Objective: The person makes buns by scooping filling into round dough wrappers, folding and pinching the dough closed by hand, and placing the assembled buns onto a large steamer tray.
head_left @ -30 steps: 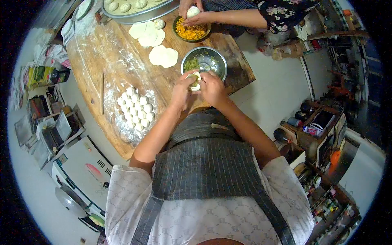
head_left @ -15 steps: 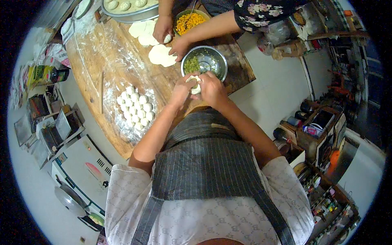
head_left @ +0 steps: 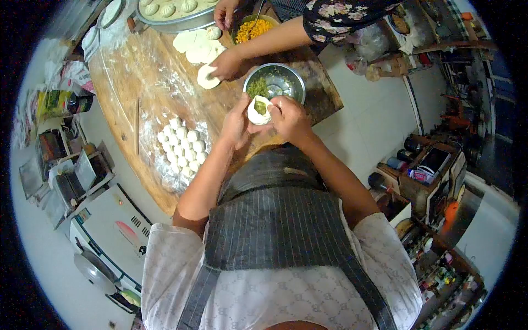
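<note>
A half-formed bun (head_left: 255, 116), a round dough wrapper with green filling showing in its centre, is held in front of my apron. My left hand (head_left: 236, 124) cups it from the left and below. My right hand (head_left: 292, 117) pinches its right edge between thumb and fingers. Just beyond my hands is a steel bowl (head_left: 300, 82) with chopped green filling (head_left: 257, 88) on its left side.
Across the wooden table (head_left: 121, 82), a co-worker's hand (head_left: 226, 65) grips a flat wrapper (head_left: 207, 78). Nearby are stacked wrappers (head_left: 198, 50), a pleated bun (head_left: 213, 33), orange filling (head_left: 253, 30) and a steamer (head_left: 181, 23) of buns. Several dough pieces (head_left: 181, 146) lie left.
The bun between my hands has turned, so its filling shows more. The co-worker has left a pleated bun on the wrappers, drawn one hand back, and shifted a flat wrapper left with the other.
</note>
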Demonstrator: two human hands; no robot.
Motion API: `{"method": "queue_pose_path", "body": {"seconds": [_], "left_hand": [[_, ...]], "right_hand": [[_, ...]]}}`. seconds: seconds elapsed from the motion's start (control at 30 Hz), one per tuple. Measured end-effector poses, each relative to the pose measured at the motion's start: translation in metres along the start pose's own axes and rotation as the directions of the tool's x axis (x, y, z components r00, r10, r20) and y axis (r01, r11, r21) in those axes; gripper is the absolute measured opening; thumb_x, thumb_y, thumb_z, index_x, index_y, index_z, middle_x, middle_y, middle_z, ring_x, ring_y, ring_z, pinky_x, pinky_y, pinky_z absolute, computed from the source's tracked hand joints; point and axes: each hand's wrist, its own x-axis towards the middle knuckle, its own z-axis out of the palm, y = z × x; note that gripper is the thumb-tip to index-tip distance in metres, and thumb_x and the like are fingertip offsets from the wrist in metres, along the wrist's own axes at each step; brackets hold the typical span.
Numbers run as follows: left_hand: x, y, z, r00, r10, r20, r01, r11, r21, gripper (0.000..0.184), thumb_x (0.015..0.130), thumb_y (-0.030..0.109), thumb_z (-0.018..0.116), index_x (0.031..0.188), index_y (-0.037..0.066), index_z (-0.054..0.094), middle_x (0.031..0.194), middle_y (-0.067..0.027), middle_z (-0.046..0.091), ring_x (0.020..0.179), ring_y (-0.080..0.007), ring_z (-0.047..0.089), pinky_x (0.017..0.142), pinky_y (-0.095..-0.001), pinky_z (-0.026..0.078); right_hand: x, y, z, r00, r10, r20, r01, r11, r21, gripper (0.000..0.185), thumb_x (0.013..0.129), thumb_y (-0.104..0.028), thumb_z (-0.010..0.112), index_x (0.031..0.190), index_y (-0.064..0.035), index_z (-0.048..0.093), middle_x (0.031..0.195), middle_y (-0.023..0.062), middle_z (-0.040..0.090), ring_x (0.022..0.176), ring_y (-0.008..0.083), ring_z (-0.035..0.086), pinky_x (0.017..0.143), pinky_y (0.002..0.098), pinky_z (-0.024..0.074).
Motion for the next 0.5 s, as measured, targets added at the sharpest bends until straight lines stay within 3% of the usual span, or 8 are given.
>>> {"method": "queue_pose_path", "body": {"seconds": [0.03,0.07,0.2,0.27,0.37,0.5], "left_hand": [[-0.004,-0.001,0.009,0.998,0.055,-0.039,-0.064,0.957,-0.284,0.048,0.1,0.044,0.034,0.118,0.004,0.054,0.114,-0.012,0.062,0.097,-0.0225,0.064,0.076,-0.0365,0.057],[-0.001,-0.007,0.003,0.997,0.069,0.044,-0.049,0.932,-0.36,0.044,0.101,0.041,0.034,0.118,0.004,0.053,0.113,-0.0109,0.062,0.1,-0.0229,0.064,0.082,-0.0386,0.057],[0.003,-0.017,-0.003,0.991,0.134,0.022,-0.121,0.945,-0.305,0.042,0.101,0.036,0.036,0.122,0.003,0.051,0.114,-0.0116,0.062,0.102,-0.0224,0.063,0.082,-0.0397,0.057],[-0.001,-0.014,-0.003,0.999,0.047,0.025,-0.042,0.987,-0.158,0.039,0.101,0.035,0.039,0.121,0.004,0.051,0.114,-0.0111,0.062,0.102,-0.0225,0.063,0.081,-0.0405,0.057],[0.002,-0.019,-0.004,0.999,0.04,0.031,-0.031,0.965,-0.261,0.039,0.1,0.036,0.041,0.12,0.004,0.053,0.111,-0.0101,0.063,0.098,-0.0216,0.064,0.079,-0.0392,0.058],[0.001,-0.017,0.001,0.999,0.025,-0.024,-0.031,0.964,-0.265,0.039,0.1,0.037,0.043,0.118,0.005,0.054,0.108,-0.01,0.064,0.094,-0.0214,0.065,0.074,-0.0376,0.059]], "right_hand": [[0.0,-0.004,-0.002,1.0,0.008,-0.029,-0.007,0.999,0.034,0.012,0.081,-0.007,0.058,0.089,0.0017,0.059,0.084,0.0224,0.059,0.083,0.0417,0.059,0.075,0.0484,0.0474],[0.001,-0.003,-0.001,0.999,0.009,-0.034,-0.008,0.999,0.033,0.012,0.081,-0.007,0.058,0.089,0.0017,0.059,0.084,0.0224,0.059,0.083,0.0417,0.059,0.075,0.0484,0.0474],[0.0,0.005,0.005,0.997,-0.08,-0.006,0.08,0.996,-0.04,0.013,0.082,-0.009,0.058,0.089,0.0019,0.059,0.084,0.023,0.059,0.082,0.0423,0.058,0.076,0.0486,0.0466],[0.0,0.009,0.006,0.996,-0.086,0.016,0.087,0.996,-0.036,0.012,0.082,-0.009,0.058,0.088,0.0018,0.059,0.083,0.023,0.058,0.081,0.0423,0.057,0.075,0.0491,0.0462],[0.002,0.006,0.003,0.993,-0.075,0.096,0.081,0.995,-0.053,0.009,0.081,-0.007,0.058,0.085,0.001,0.057,0.083,0.0226,0.057,0.079,0.0424,0.056,0.073,0.0504,0.045],[-0.004,0.006,0.012,0.993,-0.111,-0.045,0.109,0.993,-0.047,0.007,0.08,-0.006,0.058,0.081,0.0007,0.055,0.078,0.0223,0.056,0.076,0.0417,0.055,0.07,0.0497,0.0444]]}}
